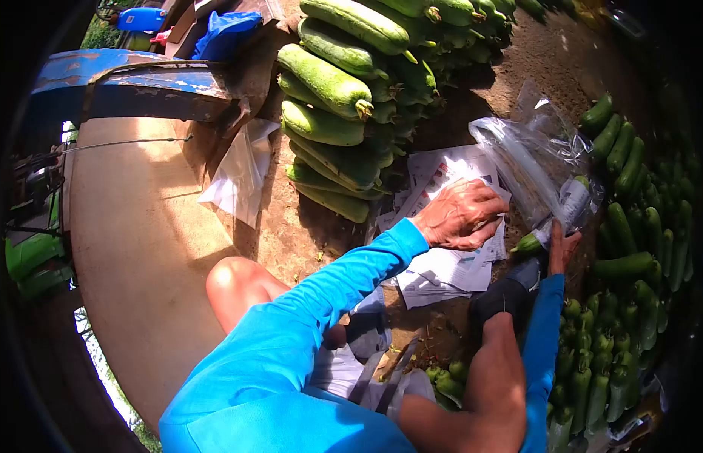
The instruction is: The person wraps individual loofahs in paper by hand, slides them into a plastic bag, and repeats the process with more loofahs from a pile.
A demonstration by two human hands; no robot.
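My left hand is over a pile of printed paper sheets on the ground. Its fingers are curled down, and the fingertips are hidden. Farther right, my right hand is closed around the lower part of a green gourd wrapped in paper. The gourd's two green ends show beyond the paper wrap. Clear plastic bags lie crumpled beside it, overlapping the wrapped gourd in this view.
Large green gourds are stacked high in front of me. More gourds lie in rows along the right side. A white plastic sheet is on the left, near a blue metal beam. My bent knees frame the paper pile.
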